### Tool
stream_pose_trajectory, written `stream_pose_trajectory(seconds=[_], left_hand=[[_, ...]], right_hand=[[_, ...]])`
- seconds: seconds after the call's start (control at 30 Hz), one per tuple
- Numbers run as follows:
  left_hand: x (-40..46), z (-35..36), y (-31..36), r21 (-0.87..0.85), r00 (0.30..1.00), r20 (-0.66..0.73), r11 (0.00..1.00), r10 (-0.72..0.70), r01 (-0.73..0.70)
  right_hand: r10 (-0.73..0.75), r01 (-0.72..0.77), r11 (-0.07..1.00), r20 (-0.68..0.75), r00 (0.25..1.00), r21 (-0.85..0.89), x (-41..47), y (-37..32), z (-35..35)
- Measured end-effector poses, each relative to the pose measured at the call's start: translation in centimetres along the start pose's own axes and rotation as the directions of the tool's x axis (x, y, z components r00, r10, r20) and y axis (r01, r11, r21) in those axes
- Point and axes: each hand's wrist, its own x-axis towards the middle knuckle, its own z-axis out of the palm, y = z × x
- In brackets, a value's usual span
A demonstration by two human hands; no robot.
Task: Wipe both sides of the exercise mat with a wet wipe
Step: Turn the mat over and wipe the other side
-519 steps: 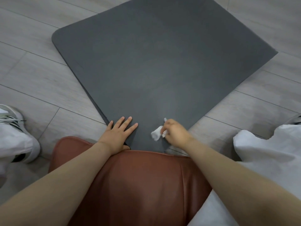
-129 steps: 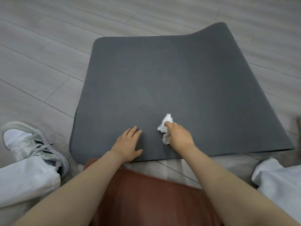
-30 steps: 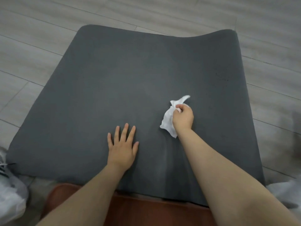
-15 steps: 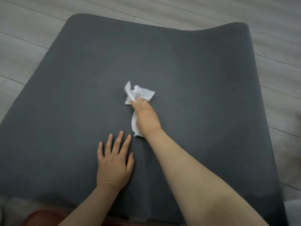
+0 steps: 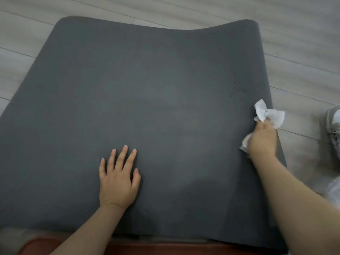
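Observation:
A dark grey exercise mat (image 5: 156, 92) covers most of the floor in front of me, its far right corner curled up. My left hand (image 5: 119, 177) lies flat on the mat's near middle with fingers spread. At the mat's right edge my right hand (image 5: 263, 138) grips a crumpled white wet wipe (image 5: 268, 115), which sticks out past the fingers and partly over the floor. A few dark specks (image 5: 239, 89) mark the mat just beyond the wipe.
Light grey wood-look floor (image 5: 303, 52) surrounds the mat. A white sneaker (image 5: 333, 126) sits at the right edge of view. A brown leather seat (image 5: 165, 249) runs along the bottom, under the mat's near edge.
My right hand has swept the wipe from the mat's middle across to its right edge. The left hand has stayed flat in the same spot.

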Motion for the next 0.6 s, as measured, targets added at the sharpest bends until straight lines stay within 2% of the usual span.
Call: stream_pose_trajectory(seconds=[0.03,0.07,0.1,0.13,0.17,0.2,0.23,0.27,0.3,0.33,0.37,0.4,0.43,0.47,0.53,0.6], left_hand=[[0.0,0.0,0.0,-0.001,1.0,-0.002,1.0,-0.001,0.001],[-0.1,0.0,0.0,-0.001,1.0,-0.004,1.0,-0.001,0.001],[-0.1,-0.1,0.0,0.002,1.0,-0.007,1.0,0.002,-0.002],[-0.1,0.0,0.0,0.003,1.0,-0.009,1.0,0.002,-0.002],[0.0,0.0,0.0,0.005,1.0,-0.011,1.0,0.001,-0.001],[0.0,0.1,-0.1,0.008,1.0,-0.016,1.0,-0.001,0.002],[0.1,0.2,-0.1,0.009,1.0,-0.022,1.0,-0.004,0.004],[0.1,0.2,-0.2,0.009,1.0,-0.03,1.0,-0.005,0.005],[0.1,0.3,-0.2,0.006,0.999,-0.034,1.0,-0.008,0.008],[0.2,0.3,-0.3,-0.001,0.999,-0.034,1.0,-0.009,0.009],[0.1,0.2,-0.2,-0.008,0.999,-0.031,1.0,-0.009,0.009],[0.1,0.2,-0.2,-0.016,1.0,-0.028,1.0,-0.013,0.012],[0.0,0.1,-0.2,-0.022,0.999,-0.027,1.0,-0.016,0.016],[0.1,0.0,-0.1,-0.024,0.999,-0.028,1.0,-0.017,0.017],[0.0,-0.1,-0.1,-0.027,1.0,-0.021,1.0,-0.015,0.014],[0.1,-0.1,-0.2,-0.033,1.0,-0.014,0.999,-0.02,0.019]], right_hand=[[0.023,-0.02,0.999,-0.07,0.997,0.04,-0.8,-3.7,0.5],[0.044,-0.027,0.986,-0.102,0.994,0.162,-1.8,-7.9,1.0],[0.013,0.03,0.948,-0.135,0.991,0.316,-3.1,-12.2,1.5],[-0.075,0.132,0.882,-0.142,0.987,0.452,-4.7,-16.5,2.0],[-0.224,0.242,0.8,-0.101,0.969,0.55,-6.7,-20.5,3.0],[-0.419,0.378,0.723,-0.068,0.905,0.578,-8.6,-23.7,3.8],[-0.65,0.571,0.631,-0.044,0.758,0.525,-10.4,-25.8,4.1],[-0.829,0.727,0.505,0.027,0.559,0.464,-11.9,-26.7,4.2],[-0.894,0.804,0.443,0.135,0.427,0.396,-12.3,-26.5,4.5],[-0.906,0.861,0.423,0.129,0.403,0.283,-11.4,-24.7,4.9],[-0.863,0.834,0.501,0.064,0.501,0.229,-10.1,-22.6,4.9],[-0.764,0.745,0.63,0.001,0.645,0.218,-8.7,-19.7,4.5],[-0.607,0.598,0.772,-0.028,0.794,0.218,-6.9,-16.2,3.4],[-0.446,0.448,0.881,-0.046,0.894,0.154,-5.4,-11.8,2.2],[-0.184,0.185,0.981,-0.006,0.983,0.058,-3.7,-4.3,-0.5],[-0.091,0.091,0.995,-0.018,0.996,0.03,-2.9,-2.0,-2.3]])
